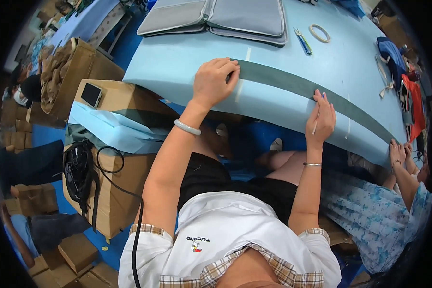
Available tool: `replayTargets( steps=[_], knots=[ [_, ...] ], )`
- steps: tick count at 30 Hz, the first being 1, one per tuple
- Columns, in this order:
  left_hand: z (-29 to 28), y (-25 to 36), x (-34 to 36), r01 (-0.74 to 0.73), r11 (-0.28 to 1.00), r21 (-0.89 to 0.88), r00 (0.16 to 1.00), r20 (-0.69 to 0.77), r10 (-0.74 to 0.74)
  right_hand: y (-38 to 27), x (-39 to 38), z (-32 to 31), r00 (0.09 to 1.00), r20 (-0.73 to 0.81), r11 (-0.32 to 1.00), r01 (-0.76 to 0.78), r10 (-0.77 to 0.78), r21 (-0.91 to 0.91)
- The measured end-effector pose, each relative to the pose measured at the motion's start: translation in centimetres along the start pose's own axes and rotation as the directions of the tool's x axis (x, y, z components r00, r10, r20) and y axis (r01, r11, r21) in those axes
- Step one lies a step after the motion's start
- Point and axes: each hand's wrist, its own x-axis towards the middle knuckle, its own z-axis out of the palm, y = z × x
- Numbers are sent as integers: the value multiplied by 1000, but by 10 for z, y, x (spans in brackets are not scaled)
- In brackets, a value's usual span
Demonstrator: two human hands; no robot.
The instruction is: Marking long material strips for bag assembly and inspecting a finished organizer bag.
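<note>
A long dark green fabric strip (283, 80) lies along the near edge of the pale blue table (177, 62). My left hand (216, 82) is closed, with its fingers pinching the strip's left end beside a white tape mark. Farther right, my right hand (323, 117) rests its fingertips on the strip. A thin white pen (315, 126) is tucked in this hand, its coloured tip showing between the fingers. At the strip's far right end, another person's hands (399, 152) touch the fabric.
Grey padded cases (245, 17), a thread snipper (303, 42) and a tape roll (320, 33) lie farther back on the table. To my left, cardboard boxes hold a phone (91, 94), light blue sheets (115, 122) and a black bag (79, 168). A person in a floral garment sits at right.
</note>
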Motion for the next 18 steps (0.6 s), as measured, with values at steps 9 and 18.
replayTargets(
  steps=[9, 18],
  knots=[
    [-5, 2, 2, 16, 1000, -18, 999, 35, -15, -3, 3, -1, 999, 29, 1000, -26, 26, -11],
    [-10, 6, 3, 31, 999, -29, 999, 23, -30, -4, 4, -2, 999, 45, 999, -1, 3, -38]
  ],
)
